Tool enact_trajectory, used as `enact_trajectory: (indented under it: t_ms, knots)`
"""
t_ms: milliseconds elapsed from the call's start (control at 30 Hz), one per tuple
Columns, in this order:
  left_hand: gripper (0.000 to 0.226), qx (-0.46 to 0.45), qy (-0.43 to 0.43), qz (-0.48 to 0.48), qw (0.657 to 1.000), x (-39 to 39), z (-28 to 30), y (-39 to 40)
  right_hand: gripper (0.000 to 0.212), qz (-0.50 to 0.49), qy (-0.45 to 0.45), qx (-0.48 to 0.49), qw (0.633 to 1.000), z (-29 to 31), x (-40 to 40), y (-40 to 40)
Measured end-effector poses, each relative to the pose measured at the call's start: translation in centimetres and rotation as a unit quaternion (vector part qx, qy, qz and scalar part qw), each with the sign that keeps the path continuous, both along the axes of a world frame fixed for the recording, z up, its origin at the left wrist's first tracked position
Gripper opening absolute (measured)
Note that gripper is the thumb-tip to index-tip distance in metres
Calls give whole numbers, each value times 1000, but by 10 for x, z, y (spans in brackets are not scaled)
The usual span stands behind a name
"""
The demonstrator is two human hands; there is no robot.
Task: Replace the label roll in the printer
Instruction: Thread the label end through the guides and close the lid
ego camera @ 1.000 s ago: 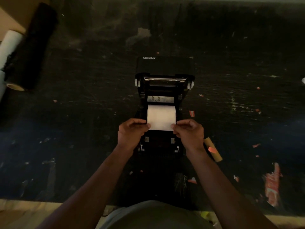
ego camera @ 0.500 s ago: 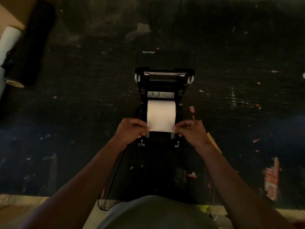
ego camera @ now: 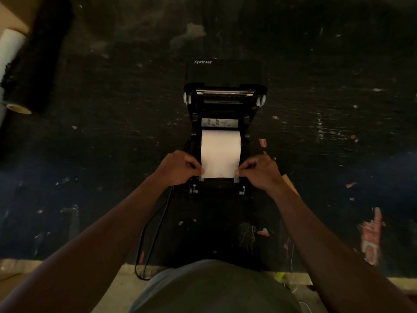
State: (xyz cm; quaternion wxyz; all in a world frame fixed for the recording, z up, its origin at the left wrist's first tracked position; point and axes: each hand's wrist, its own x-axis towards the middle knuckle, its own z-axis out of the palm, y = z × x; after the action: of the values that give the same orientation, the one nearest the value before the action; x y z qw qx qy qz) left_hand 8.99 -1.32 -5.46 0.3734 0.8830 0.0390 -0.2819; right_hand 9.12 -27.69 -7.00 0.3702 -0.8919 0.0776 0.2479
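Note:
A black Xprinter label printer (ego camera: 225, 102) sits on the dark table with its lid tipped open toward the far side. A white label roll (ego camera: 220, 152) lies in its bay, with a strip of paper drawn toward me. My left hand (ego camera: 178, 168) pinches the strip's left edge near its front end. My right hand (ego camera: 259, 171) pinches the right edge at the same height. The strip's front end lies between two small grey paper guides (ego camera: 236, 179) at the printer's front.
The black, scratched table (ego camera: 327, 132) is strewn with red paper scraps. A brown empty cardboard core (ego camera: 291, 184) lies partly hidden behind my right wrist. A black roll (ego camera: 38, 55) and a white roll (ego camera: 10, 44) lie far left. A black cable (ego camera: 153, 233) runs off the near edge.
Both hands drew the paper strip further toward me, down to the front guides. More of the paper now shows, and the cardboard core is largely hidden by my right wrist.

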Motion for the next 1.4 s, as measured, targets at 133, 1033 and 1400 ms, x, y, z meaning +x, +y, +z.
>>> enact_trajectory:
  t_ms: [133, 1033, 1400]
  knots:
    - [5, 14, -32, 0, 999, 1, -4, -3, 30, 7, 4, -10, 1000, 0, 5, -1]
    - [26, 160, 89, -87, 979, 36, 14, -20, 17, 197, -290, -135, 927, 30, -43, 22]
    - [18, 167, -236, -103, 952, -43, 21, -38, 27, 298, -271, -199, 893, 10, -59, 34]
